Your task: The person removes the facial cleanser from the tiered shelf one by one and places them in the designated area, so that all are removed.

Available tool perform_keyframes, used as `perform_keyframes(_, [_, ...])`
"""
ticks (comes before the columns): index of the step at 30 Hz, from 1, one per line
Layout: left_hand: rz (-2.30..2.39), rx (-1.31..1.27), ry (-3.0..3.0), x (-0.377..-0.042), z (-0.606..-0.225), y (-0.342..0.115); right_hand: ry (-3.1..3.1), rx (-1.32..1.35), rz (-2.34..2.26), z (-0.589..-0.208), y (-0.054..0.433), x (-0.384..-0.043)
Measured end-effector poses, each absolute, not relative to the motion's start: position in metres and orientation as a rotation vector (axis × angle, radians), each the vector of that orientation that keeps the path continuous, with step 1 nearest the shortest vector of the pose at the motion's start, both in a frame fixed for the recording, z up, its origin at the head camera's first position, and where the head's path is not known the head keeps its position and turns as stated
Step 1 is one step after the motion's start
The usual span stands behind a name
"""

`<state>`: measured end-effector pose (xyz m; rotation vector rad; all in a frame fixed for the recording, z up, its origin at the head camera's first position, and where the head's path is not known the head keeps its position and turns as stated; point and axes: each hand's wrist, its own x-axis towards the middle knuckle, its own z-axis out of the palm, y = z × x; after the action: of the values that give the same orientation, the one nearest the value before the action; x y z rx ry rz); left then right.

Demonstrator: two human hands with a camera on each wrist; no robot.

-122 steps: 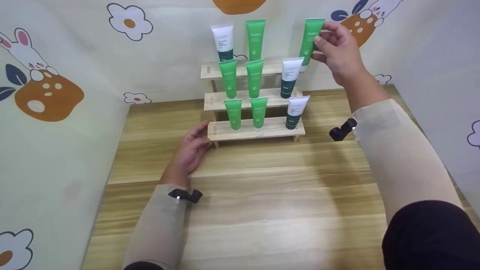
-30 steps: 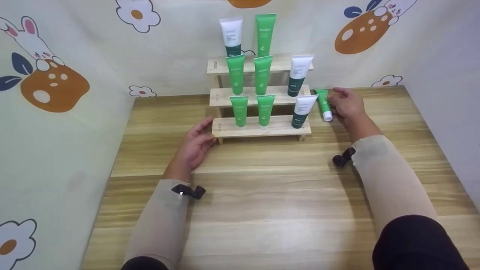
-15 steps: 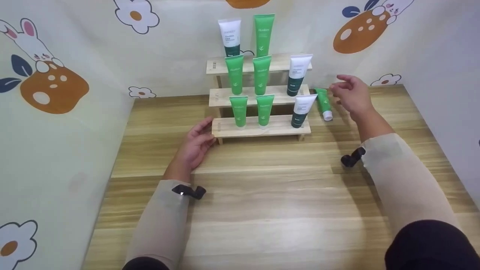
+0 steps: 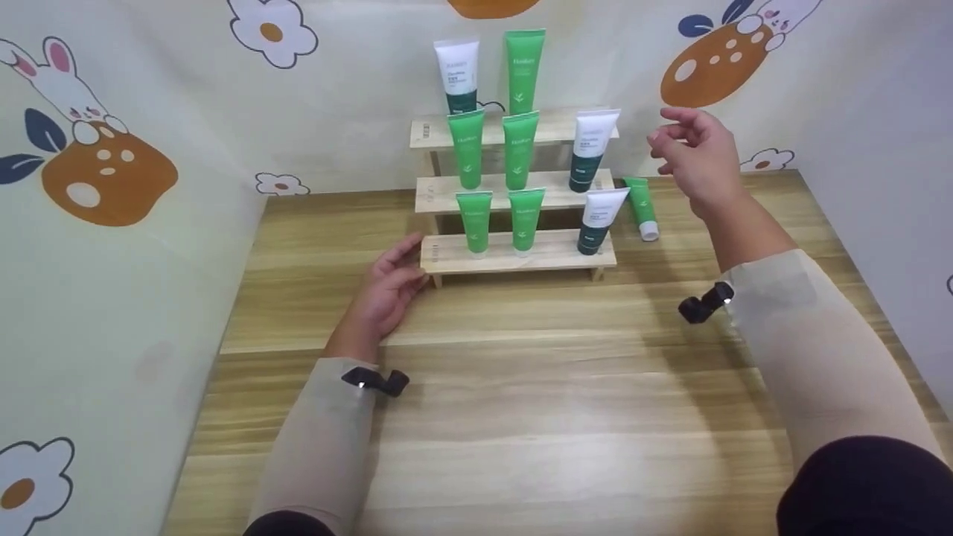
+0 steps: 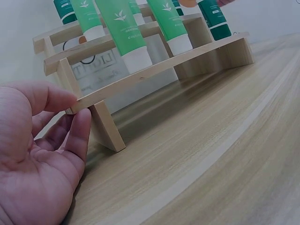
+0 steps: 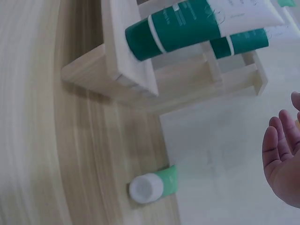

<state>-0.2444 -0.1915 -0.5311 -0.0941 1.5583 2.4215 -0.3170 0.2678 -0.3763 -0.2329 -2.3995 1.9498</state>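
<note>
My left hand (image 4: 383, 290) pinches the left front corner of the lowest step of a three-tier wooden display stand (image 5: 112, 89), thumb and finger meeting the wood in the left wrist view. Green squeeze tubes (image 4: 526, 219) and white-and-dark-green tubes (image 4: 599, 222) stand cap-down on its three steps. My right hand (image 4: 703, 160) is raised right of the stand, holding nothing, fingers loosely bent. Below it, a green tube with a white cap (image 6: 145, 187) lies on the table beside the stand. The top step (image 4: 577, 126) bears a white tube and a green tube, with bare wood at its right end.
The wood-grain table (image 4: 506, 394) runs up to patterned cloth walls (image 4: 335, 112) at the back and sides. A black wrist camera (image 4: 376, 381) is strapped on the left sleeve, another camera (image 4: 706, 302) on the right.
The right hand took a green tube from the top step's right end down to the table, let it go, then rose. The left hand stays on the stand's corner.
</note>
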Motion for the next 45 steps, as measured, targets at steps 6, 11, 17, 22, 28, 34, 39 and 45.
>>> perform_keyframes(6, [2.412, -0.102, 1.573, -0.244, -0.531, -0.19, -2.35, -0.178, 1.999, -0.356, 0.256, -0.317])
perform_keyframes(11, [2.418, -0.094, 1.568, -0.243, -0.53, -0.19, -2.247, -0.078, 2.094, -0.34, 0.249, -0.317])
perform_keyframes(17, [2.422, -0.087, 1.565, -0.243, -0.532, -0.191, -2.175, 0.0, 2.138, -0.321, 0.238, -0.321])
perform_keyframes(22, [2.418, -0.096, 1.571, -0.243, -0.532, -0.191, -2.117, 0.036, 2.179, -0.303, 0.228, -0.327])
perform_keyframes(28, [2.416, -0.082, 1.562, -0.244, -0.532, -0.192, -2.138, 0.11, 2.2, -0.287, 0.209, -0.335])
perform_keyframes(34, [2.428, -0.089, 1.554, -0.242, -0.531, -0.192, -2.22, 0.173, 2.207, -0.276, 0.19, -0.346])
perform_keyframes(39, [2.425, -0.092, 1.563, -0.242, -0.531, -0.191, -2.317, 0.19, 2.165, -0.271, 0.178, -0.354])
perform_keyframes(45, [2.41, -0.094, 1.568, -0.243, -0.531, -0.192, -2.41, 0.187, 2.115, -0.27, 0.167, -0.361])
